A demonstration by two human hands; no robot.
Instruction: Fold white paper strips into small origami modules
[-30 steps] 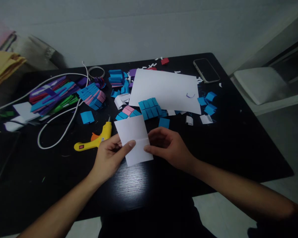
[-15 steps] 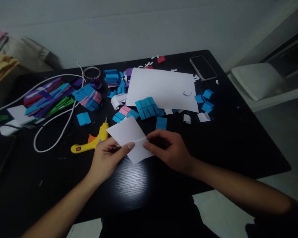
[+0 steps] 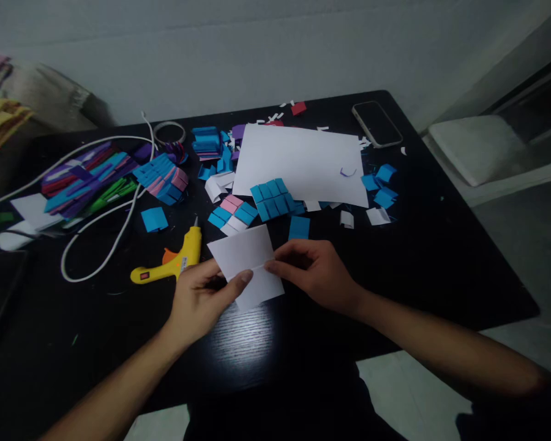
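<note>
A small white paper rectangle (image 3: 247, 262) with a crease across its middle is held just above the black table (image 3: 441, 257). My left hand (image 3: 201, 300) pinches its left edge, thumb on top at the crease. My right hand (image 3: 314, 274) pinches the right edge at the same crease. Both hands are closed on the paper. Just left of my left hand lies a yellow glue gun (image 3: 169, 262), nozzle pointing away from me.
A large white sheet (image 3: 303, 160) lies beyond, with a block of joined blue folded pieces (image 3: 272, 198) on its near edge. Loose blue, pink and white pieces lie around. Coloured paper strips (image 3: 92, 179), a white cable (image 3: 105, 245) and a phone (image 3: 376, 124) sit farther out.
The white paper tilted so one corner pointed left, then swung back to sit nearly square between my hands. Both hands kept their grip and barely moved.
</note>
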